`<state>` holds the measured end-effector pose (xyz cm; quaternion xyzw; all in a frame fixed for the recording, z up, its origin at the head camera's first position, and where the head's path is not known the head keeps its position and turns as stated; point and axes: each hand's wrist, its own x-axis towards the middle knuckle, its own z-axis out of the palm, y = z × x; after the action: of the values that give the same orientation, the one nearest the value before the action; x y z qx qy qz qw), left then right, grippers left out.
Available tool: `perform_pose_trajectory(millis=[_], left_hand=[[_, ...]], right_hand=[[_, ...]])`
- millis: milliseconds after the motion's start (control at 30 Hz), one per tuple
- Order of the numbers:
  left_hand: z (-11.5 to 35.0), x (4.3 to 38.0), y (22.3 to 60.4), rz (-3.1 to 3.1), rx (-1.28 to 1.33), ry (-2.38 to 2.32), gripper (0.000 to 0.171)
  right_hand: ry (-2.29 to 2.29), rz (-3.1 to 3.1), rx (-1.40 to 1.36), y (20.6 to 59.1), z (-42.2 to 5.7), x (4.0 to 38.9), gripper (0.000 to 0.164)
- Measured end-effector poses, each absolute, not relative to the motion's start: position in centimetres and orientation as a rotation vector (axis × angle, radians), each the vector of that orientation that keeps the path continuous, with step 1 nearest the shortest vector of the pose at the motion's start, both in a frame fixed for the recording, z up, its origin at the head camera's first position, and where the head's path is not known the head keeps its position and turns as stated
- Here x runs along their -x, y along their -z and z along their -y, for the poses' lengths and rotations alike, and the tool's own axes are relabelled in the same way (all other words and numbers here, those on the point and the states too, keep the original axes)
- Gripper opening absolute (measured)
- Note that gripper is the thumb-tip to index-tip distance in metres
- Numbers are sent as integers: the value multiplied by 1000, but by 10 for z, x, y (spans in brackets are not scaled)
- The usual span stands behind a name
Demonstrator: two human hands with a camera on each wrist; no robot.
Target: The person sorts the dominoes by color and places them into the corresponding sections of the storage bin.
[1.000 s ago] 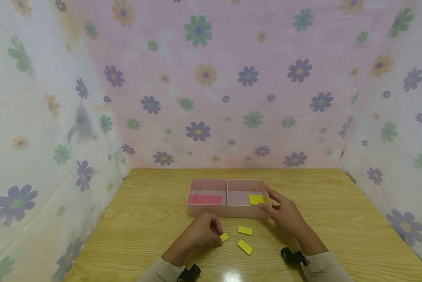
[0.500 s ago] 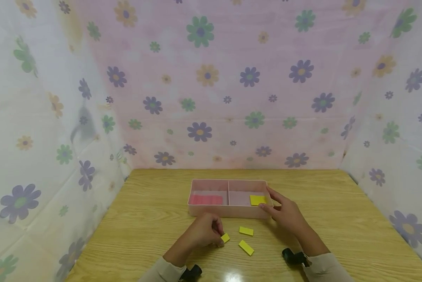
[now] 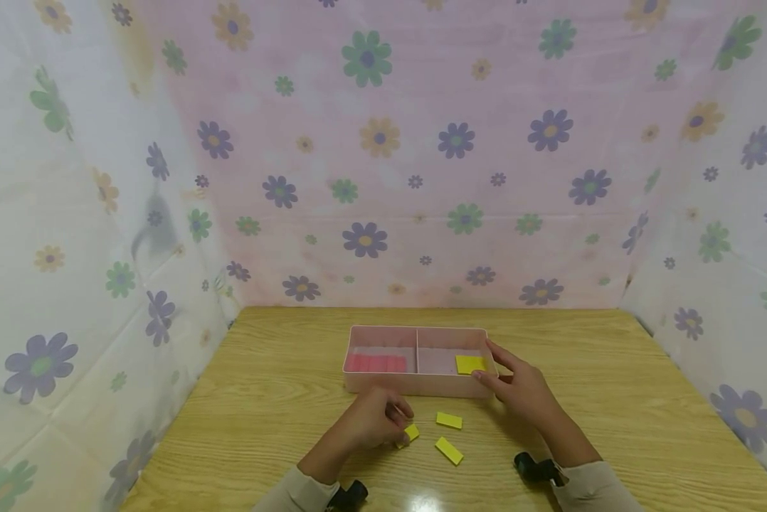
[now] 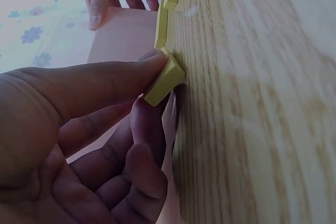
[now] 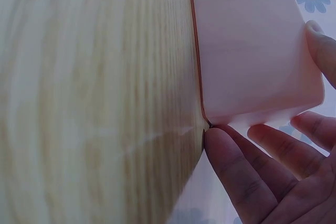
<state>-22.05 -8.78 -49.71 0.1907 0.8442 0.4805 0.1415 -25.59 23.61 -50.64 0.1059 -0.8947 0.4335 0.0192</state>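
My left hand point(image 3: 376, 421) pinches a small yellow wooden block point(image 4: 164, 81) between thumb and index finger, low at the tabletop in front of the box. Its other fingers are curled in the left wrist view. Two more yellow blocks lie to its right, one flat block point(image 3: 449, 420) nearer the box and one slanted block point(image 3: 449, 451) closer to me. The right hand point(image 3: 521, 380) grips the right end of a pink two-compartment box point(image 3: 415, 385), thumb at the front rim and fingers along the end wall point(image 5: 257, 45).
Pink pieces point(image 3: 376, 363) lie side by side in the box's left compartment. Yellow pieces point(image 3: 470, 365) sit at the right end of the other compartment. A wood-grain table point(image 3: 262, 355) lies underneath, with flowered cloth point(image 3: 415, 270) behind and at both sides.
The left fingers shift slightly on the yellow block, the index finger lifting a little in the head view. My right hand stays on the box. The whole head view drifts slightly.
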Motion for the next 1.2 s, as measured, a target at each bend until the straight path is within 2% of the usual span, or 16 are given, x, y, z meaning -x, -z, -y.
perform_pose_trajectory(millis=[633,1200], left_hand=[[90,220,495,-2515,-513,-1337,9],[81,232,462,-2585,-522,-1288,14]], right_hand=[[-1400,2778,-324,508,-233,255,88],[-1383,2777,-323,506,-237,256,88]])
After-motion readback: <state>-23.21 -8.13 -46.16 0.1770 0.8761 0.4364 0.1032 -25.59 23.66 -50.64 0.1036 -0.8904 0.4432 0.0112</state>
